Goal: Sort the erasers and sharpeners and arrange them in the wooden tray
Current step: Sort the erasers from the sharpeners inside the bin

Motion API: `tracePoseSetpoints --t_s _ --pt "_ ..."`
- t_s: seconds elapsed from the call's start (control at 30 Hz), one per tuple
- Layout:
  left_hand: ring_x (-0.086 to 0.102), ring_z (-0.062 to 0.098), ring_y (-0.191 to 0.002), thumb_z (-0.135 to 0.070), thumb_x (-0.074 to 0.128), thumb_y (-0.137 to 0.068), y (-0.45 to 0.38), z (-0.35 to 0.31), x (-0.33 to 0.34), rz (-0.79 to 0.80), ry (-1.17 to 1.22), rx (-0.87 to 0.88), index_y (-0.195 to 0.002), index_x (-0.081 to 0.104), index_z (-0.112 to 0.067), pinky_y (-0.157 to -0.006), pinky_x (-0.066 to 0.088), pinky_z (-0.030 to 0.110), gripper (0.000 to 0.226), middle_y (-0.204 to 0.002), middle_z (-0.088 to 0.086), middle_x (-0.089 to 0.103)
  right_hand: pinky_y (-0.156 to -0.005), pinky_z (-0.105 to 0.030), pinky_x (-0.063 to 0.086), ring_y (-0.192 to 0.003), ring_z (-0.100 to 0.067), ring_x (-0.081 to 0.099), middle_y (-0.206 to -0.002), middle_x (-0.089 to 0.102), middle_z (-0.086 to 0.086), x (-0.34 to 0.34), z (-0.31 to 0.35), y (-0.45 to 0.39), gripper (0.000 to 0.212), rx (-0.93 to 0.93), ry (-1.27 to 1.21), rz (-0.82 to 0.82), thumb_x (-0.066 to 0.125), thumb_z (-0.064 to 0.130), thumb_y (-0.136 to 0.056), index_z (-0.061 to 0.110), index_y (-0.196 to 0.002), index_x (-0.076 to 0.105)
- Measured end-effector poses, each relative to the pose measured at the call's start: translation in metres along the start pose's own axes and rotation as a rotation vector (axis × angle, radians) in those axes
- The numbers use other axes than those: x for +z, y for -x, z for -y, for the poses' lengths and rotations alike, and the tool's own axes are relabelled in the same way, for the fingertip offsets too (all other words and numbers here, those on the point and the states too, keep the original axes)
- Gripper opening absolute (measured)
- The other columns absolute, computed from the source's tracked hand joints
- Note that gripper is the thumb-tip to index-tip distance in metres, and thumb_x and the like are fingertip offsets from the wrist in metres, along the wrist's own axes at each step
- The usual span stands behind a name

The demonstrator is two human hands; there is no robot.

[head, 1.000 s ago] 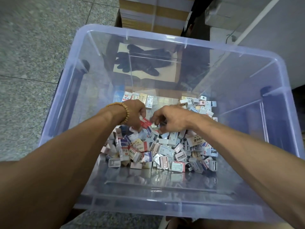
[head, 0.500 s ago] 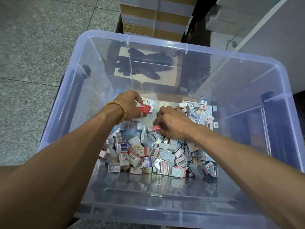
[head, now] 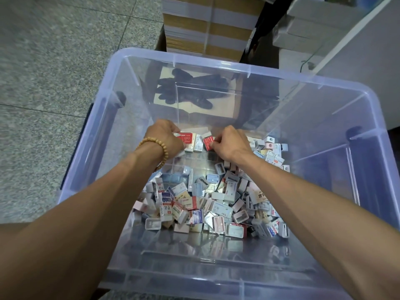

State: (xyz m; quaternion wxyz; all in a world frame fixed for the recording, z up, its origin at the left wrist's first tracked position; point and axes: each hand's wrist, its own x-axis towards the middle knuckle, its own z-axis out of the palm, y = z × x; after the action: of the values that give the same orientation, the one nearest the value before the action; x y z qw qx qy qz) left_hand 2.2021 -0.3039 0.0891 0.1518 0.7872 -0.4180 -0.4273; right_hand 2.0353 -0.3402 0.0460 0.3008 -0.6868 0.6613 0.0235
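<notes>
A heap of several small erasers and sharpeners (head: 216,204) lies in the bottom of a big clear plastic bin (head: 194,59). At the bin's far inner side my left hand (head: 164,137), with a bead bracelet on the wrist, holds a red-and-white eraser (head: 187,141) among a short row of upright packs (head: 198,145). My right hand (head: 231,144) pinches a second red eraser (head: 208,142) at the right end of that row. No wooden tray is in view.
The bin stands on a speckled stone floor (head: 54,61). Behind it are stacked cardboard boxes (head: 207,27) and a white cabinet (head: 357,50). Black gloves (head: 192,92) on a card show through the far wall.
Both hands have moved from the middle of the heap to the bin's far side. Each carries a red eraser; the right one now sits beside the row of packs.
</notes>
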Motion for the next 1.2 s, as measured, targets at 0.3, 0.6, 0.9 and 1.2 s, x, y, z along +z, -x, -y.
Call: tracePoseSetpoints --t_s 0.3,0.6,0.9,1.2 --pt "0.056 0.012 -0.067 -0.006 0.077 -0.081 0.002 0.005 -0.003 -0.040 0.077 -0.047 -0.114 0.063 -0.011 -0.035 0.037 0.011 0.036 -0.105 0.006 0.061 -0.072 -0.036 0.057 -0.076 -0.024 0.068 -0.078 0.071 -0.005 0.008 0.000 0.000 0.024 0.019 -0.092 -0.001 0.075 0.035 -0.088 0.015 -0.075 0.072" --pt "0.065 0.018 -0.078 -0.007 0.075 -0.081 0.003 0.013 0.000 0.037 0.131 -0.061 -0.106 0.062 -0.018 -0.059 0.056 0.021 0.030 -0.110 0.008 0.065 -0.064 -0.026 0.050 -0.077 -0.019 0.068 -0.074 0.069 0.002 0.007 0.014 0.003 0.025 -0.063 -0.240 0.031 0.065 0.015 -0.094 0.017 -0.069 0.069" --pt "0.068 0.024 -0.061 0.003 0.071 -0.083 0.005 0.007 0.005 0.184 0.288 -0.057 -0.116 0.062 -0.004 -0.076 0.060 0.045 0.035 -0.091 0.015 0.069 -0.078 -0.034 0.055 -0.084 -0.019 0.068 -0.092 0.074 -0.001 -0.013 0.007 0.022 0.008 -0.050 -0.463 0.104 0.074 0.021 -0.090 0.017 -0.096 0.077" --pt "0.073 0.025 -0.066 0.008 0.064 -0.086 0.000 0.014 0.006 0.145 0.241 -0.071 -0.115 0.065 -0.007 -0.083 0.057 0.052 0.034 -0.099 0.010 0.066 -0.050 -0.024 0.035 -0.065 -0.016 0.062 -0.067 0.066 0.000 0.009 0.000 0.010 0.029 0.104 -0.117 -0.095 0.073 0.038 -0.089 0.012 -0.075 0.074"
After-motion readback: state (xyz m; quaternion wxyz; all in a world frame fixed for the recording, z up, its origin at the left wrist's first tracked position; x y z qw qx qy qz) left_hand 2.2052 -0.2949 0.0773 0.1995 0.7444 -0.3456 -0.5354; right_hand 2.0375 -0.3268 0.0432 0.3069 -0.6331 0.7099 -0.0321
